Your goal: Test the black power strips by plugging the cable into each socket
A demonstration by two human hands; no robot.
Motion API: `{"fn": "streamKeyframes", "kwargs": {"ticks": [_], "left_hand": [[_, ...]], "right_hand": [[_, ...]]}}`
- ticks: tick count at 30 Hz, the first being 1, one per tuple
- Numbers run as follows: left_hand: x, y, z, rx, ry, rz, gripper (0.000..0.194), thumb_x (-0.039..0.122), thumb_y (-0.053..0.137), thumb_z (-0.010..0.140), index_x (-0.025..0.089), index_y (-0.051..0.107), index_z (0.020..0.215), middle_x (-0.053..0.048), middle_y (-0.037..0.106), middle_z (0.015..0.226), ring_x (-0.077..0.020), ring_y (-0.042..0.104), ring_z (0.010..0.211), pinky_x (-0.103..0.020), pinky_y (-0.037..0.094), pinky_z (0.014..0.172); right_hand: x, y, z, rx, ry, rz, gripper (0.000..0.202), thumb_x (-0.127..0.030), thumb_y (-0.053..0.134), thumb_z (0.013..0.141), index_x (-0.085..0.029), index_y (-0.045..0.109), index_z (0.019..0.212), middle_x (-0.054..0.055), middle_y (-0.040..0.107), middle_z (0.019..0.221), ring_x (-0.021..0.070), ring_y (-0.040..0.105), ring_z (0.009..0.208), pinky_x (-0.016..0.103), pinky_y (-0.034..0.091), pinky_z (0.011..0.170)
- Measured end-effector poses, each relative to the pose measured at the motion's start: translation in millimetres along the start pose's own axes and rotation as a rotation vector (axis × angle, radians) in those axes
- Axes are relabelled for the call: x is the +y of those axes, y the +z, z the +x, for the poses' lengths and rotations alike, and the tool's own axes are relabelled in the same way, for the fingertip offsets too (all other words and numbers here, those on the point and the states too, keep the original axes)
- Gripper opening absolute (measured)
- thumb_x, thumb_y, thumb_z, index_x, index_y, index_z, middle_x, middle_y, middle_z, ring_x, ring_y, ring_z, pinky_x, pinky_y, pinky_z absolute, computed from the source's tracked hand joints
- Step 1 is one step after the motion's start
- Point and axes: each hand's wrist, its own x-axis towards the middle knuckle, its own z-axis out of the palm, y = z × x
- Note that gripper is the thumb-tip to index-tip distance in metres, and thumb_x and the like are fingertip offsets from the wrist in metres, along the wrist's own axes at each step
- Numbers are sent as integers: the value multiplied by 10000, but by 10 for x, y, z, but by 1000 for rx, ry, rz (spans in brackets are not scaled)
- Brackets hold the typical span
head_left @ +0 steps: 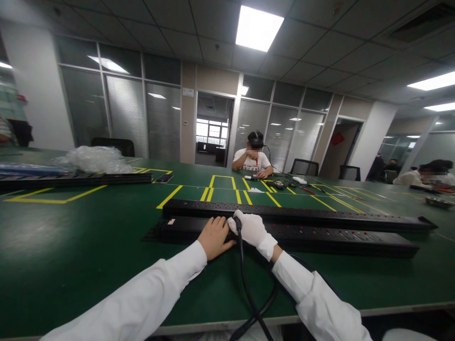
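Note:
Two long black power strips with red-dotted sockets lie side by side on the green table (117,265). My left hand (215,237), bare, rests on the nearer strip (337,239) towards its left end, fingers over the top and thumb along the near side. Beside it, my right hand (251,230) in a white glove is closed on the plug end of a black cable (243,274), just over the same strip. The cable hangs down across the table's front edge. Behind lies the farther strip (302,216). The plug's tip is hidden by the glove.
Clear plastic wrap (95,158) and black bars (124,179) lie at the left, near a phone (164,178). Yellow tape marks the table. A person (251,158) sits opposite, near cables and small devices. More people are at the far right, by a metal tray (439,202).

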Motion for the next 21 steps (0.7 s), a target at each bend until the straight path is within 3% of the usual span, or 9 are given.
{"fn": "streamKeyframes", "kwargs": {"ticks": [8,15,21], "left_hand": [[0,-4,-2,20,1,-5,504,512,424,781,154,450,1135,-143,503,1118,-291,413,1084,-440,310,906],[2,6,-4,13,-4,-1,485,482,451,772,152,461,1127,-145,496,1135,-290,413,1090,-443,306,912],[-8,30,2,7,0,8,479,486,446,774,154,469,1119,-150,486,1160,-297,401,1112,-450,312,910]], "right_hand": [[71,-17,78,-112,38,122,361,-540,335,840,-258,549,906,-14,644,733,119,588,688,192,307,567],[35,18,9,15,-16,39,370,-526,341,842,-234,543,946,8,657,755,133,600,694,202,314,593],[22,3,0,5,-12,39,365,-496,327,855,-226,539,978,24,663,782,130,606,711,203,335,622]]}}
